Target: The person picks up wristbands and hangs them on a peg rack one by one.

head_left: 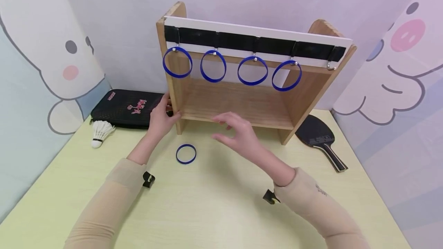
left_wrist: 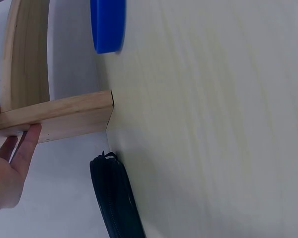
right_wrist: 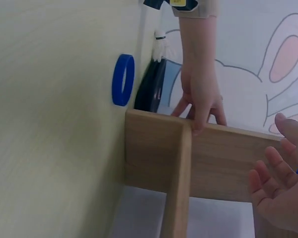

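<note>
My left hand (head_left: 162, 117) grips the left side panel of a wooden shelf (head_left: 238, 99), thumb on the front edge and fingers round the outer face. In the left wrist view, the fingertips press on that panel (left_wrist: 69, 116). My right hand (head_left: 242, 133) hovers before the shelf's lower board, fingers apart and slightly bent, holding nothing. Several blue rings (head_left: 178, 76) hang from hooks along the black strip (head_left: 238, 42) on the shelf's top front. At the strip's right end is a bare hook (head_left: 330, 66). Another blue ring (head_left: 186, 163) lies flat on the table below the shelf.
Left of the shelf lies a black zipped case (head_left: 119, 107), with a white shuttlecock (head_left: 101, 131) before it. A black table tennis bat (head_left: 316, 131) lies at the shelf's right foot. Fabric walls with cartoon animals (head_left: 398, 68) enclose the table (head_left: 207, 210).
</note>
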`<state>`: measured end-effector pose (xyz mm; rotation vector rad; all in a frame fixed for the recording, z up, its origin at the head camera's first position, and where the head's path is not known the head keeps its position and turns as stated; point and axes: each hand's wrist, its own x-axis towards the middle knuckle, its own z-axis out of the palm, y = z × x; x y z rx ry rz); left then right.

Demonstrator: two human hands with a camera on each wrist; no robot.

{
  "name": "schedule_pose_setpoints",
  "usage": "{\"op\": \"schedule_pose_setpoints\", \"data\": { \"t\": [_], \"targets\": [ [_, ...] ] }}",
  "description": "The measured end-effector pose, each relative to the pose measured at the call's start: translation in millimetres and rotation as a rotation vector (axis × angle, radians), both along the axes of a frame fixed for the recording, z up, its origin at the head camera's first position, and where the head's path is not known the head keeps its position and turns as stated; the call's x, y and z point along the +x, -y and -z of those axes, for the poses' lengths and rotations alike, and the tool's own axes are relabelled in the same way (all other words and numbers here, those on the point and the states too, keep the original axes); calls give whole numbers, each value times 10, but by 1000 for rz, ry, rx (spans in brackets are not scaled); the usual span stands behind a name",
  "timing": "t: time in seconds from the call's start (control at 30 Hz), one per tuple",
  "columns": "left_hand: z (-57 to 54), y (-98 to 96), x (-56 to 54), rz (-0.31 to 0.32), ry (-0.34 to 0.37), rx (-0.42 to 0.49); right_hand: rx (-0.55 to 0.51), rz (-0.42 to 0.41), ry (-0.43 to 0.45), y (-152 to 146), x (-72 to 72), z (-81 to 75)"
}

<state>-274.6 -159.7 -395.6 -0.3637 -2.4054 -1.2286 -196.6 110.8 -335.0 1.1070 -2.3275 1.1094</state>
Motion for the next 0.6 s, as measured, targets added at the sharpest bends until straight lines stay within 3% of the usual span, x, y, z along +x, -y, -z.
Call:
{"op": "schedule_pose_setpoints", "data": {
  "t": [0.3,0.6],
  "targets": [
    [-5,-12,-4,1,-9,-7,204,-88,214,195,-169,321],
    [7,-10,-8,-2,-8,-4,354,-214,346,328,-321,596]
  ]
}}
